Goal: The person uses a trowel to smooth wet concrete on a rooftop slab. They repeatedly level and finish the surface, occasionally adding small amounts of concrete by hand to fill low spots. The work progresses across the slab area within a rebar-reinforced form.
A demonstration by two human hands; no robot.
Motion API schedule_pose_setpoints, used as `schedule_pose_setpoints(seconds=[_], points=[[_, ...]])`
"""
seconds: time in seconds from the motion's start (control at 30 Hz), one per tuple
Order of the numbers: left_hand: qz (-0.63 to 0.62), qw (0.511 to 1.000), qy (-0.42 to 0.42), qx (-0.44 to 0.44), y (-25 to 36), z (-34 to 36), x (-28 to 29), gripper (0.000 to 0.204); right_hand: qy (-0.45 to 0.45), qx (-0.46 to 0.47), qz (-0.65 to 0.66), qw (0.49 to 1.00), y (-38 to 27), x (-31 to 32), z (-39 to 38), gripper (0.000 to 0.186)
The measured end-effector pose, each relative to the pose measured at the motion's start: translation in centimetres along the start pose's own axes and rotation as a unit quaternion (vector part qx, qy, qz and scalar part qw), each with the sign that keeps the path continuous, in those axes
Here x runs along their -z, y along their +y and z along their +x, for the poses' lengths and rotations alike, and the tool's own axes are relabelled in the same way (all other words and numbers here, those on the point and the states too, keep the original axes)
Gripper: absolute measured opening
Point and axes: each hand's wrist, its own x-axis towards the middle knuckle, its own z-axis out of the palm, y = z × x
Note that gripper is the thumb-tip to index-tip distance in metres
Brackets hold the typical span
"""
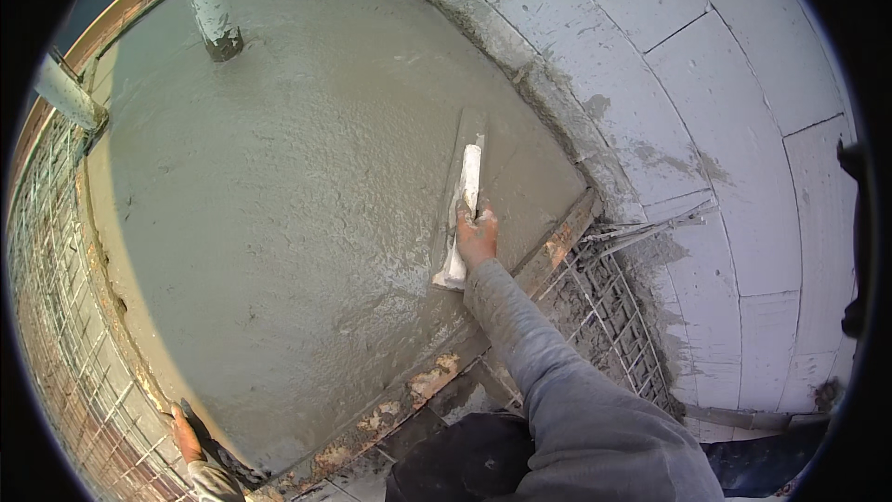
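Observation:
My right hand (478,236) is closed around the pale, cement-smeared handle of a long plastering float (472,125). The float's flat blade lies on wet grey concrete (279,186), near the right corner of the pour. At lower left, my left hand (187,434) grips the upper edge of a form board (130,353); some of its fingers are hidden. Around the float the concrete looks smoother, while the surface to the left is rougher and shiny with moisture.
Two pale pipes (212,9) (70,93) stand at far left. Rebar mesh (56,288) lies outside the left form, more mesh (623,316) at right. A rusty form edge (409,390) borders the near side. A pale block wall (688,112) rises along the right.

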Motion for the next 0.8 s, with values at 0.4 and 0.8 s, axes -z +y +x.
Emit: schedule_pose_setpoints(seconds=[0.4,0.8], points=[[0.242,0.970,0.008,-0.018,1.4,-4.4,-0.3,0.085,0.100,-0.315,0.281,0.901,0.0,1.1,-7.8,0.067],[0.192,0.981,0.007,0.039,-1.7,-10.5,0.0,0.096,0.036,-0.108,0.117,0.987,-3.1,-1.4,-0.2,0.067]])
